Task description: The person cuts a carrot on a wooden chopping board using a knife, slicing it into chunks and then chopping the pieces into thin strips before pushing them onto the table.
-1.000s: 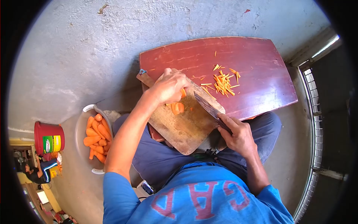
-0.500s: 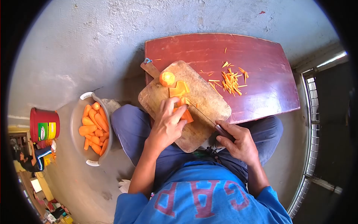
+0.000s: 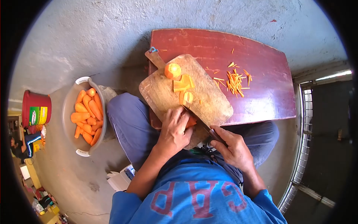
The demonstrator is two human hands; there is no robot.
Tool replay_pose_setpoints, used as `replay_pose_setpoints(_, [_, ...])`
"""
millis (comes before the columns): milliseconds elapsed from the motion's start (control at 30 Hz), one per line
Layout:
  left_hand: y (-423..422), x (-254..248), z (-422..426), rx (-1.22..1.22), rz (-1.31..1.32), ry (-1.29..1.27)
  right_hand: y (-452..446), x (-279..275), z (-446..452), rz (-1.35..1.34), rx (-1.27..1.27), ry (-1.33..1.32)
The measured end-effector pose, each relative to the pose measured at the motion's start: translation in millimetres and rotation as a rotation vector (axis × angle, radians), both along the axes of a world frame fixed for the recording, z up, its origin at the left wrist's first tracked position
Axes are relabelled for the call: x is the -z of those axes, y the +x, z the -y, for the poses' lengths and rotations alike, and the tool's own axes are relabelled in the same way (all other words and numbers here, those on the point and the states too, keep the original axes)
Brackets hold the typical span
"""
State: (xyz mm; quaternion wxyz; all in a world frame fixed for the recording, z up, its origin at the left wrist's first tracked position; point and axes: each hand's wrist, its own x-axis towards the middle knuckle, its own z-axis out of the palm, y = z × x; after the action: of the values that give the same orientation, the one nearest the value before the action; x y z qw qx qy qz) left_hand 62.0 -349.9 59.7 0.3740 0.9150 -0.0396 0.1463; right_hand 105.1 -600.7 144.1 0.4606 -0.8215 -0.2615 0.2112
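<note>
My right hand [image 3: 234, 146] grips the handle of a kitchen knife [image 3: 199, 120], whose blade slants across the wooden cutting board [image 3: 210, 93]. Under the curled fingers of my left hand [image 3: 173, 128], flat carrot pieces [image 3: 191, 122] are pressed to the board, right beside the blade. Just beyond those fingertips stands a short carrot chunk [image 3: 186, 98]. Farther up the board are cut carrot slabs [image 3: 183, 83] and a thick carrot end [image 3: 172, 71]. The board rests partly on the table and partly over my lap.
Thin carrot strips [image 3: 235, 83] lie heaped on the red table [image 3: 266, 97]. At left, a grey basin [image 3: 68, 128] holds several peeled carrots [image 3: 88, 112]. Beyond it are a red bucket [image 3: 28, 106] and another person [image 3: 22, 145]. A barred metal door [image 3: 304, 149] is at right.
My left hand has let go of the short carrot chunk and come nearer to me, onto the flat pieces. The knife has shifted slightly toward me, staying in my right hand.
</note>
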Motion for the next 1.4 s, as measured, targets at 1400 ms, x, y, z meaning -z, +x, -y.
replay_pose_setpoints(1400, [-16,12,-4,0.128,0.102,0.202,-17,-27,-25,0.143,-0.126,-0.273])
